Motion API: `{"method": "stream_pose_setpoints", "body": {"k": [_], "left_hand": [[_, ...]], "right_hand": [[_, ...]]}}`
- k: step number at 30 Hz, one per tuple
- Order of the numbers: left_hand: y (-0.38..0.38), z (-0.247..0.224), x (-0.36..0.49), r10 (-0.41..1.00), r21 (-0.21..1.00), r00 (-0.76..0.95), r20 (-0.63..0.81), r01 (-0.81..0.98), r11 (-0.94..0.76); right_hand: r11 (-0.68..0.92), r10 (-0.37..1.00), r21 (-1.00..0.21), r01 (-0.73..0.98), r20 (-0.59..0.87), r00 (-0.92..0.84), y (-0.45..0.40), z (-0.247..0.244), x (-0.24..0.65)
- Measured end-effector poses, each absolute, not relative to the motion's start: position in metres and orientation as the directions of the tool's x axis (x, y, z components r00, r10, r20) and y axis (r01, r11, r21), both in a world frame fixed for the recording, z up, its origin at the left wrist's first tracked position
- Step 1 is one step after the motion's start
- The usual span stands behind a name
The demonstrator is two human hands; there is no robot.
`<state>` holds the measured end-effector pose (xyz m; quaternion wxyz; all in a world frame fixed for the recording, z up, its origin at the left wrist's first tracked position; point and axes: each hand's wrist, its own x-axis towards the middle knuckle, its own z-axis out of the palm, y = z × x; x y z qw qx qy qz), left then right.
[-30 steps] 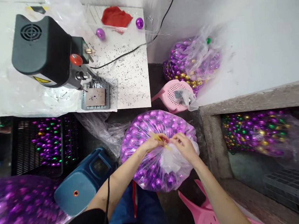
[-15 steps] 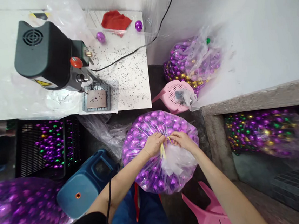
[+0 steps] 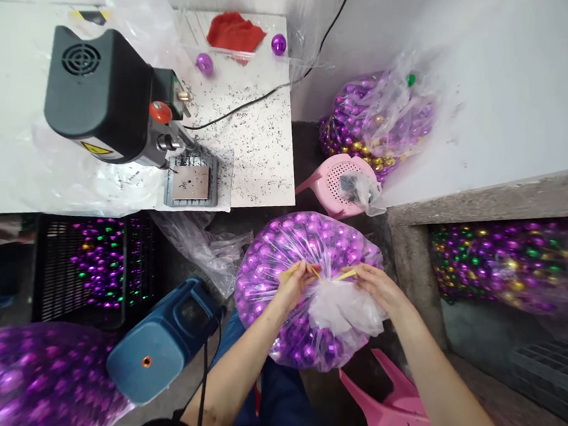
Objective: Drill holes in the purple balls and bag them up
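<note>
A clear plastic bag (image 3: 272, 254) full of shiny purple balls stands in front of me, its neck gathered at the middle. Around that neck runs a thin yellow tie (image 3: 346, 274). My left hand (image 3: 295, 284) pinches one end of the tie on the left side of the neck. On the other side, my right hand (image 3: 375, 286) grips the opposite end, drawn out straight. The loose whitish mouth of the bag (image 3: 341, 308) fans out below the tie, between both hands.
A drill press (image 3: 107, 96) stands on the white table (image 3: 264, 168), with dark shavings around it. Nearby are a pink stool (image 3: 334, 185), a blue stool (image 3: 147, 360), a pink chair (image 3: 393, 410), a black crate (image 3: 59, 281) and another bag of purple balls (image 3: 40, 397).
My hands have moved apart, from close together at the bag's neck to either side of it. The yellow tie's ends are now pulled outward left and right. The view has shifted slightly.
</note>
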<state>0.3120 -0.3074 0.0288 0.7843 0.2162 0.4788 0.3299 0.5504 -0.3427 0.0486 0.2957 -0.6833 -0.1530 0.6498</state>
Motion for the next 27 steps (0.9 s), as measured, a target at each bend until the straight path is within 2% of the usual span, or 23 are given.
{"method": "stream_pose_setpoints", "body": {"k": [4,9,14,19,23,27], "left_hand": [[-0.304,0.020,0.339,0.686,0.591,0.332,-0.647,-0.350,0.727],[-0.314,0.017,0.328,0.673,0.644,0.361,-0.645,-0.217,0.734],[-0.310,0.018,0.333,0.679,0.739,0.405,-0.612,-0.013,0.673],[-0.308,0.014,0.342,0.711,0.801,0.412,-0.570,0.085,0.593],[-0.313,0.011,0.336,0.739,0.826,0.407,-0.536,0.074,0.559],[-0.319,0.012,0.332,0.774,0.851,0.401,-0.491,0.028,0.525]], "right_hand": [[-0.731,0.618,-0.626,-0.271,-0.776,0.125,-0.335,0.026,0.524],[-0.707,0.649,-0.664,-0.245,-0.746,0.149,-0.347,0.013,0.513],[-0.670,0.742,-0.742,-0.014,-0.670,0.014,-0.321,0.042,0.518],[-0.591,0.765,-0.778,0.215,-0.625,-0.156,-0.288,0.047,0.497],[-0.591,0.737,-0.736,0.331,-0.659,-0.149,-0.300,0.036,0.493],[-0.540,0.772,-0.698,0.471,-0.633,-0.053,-0.316,0.039,0.509]]}}
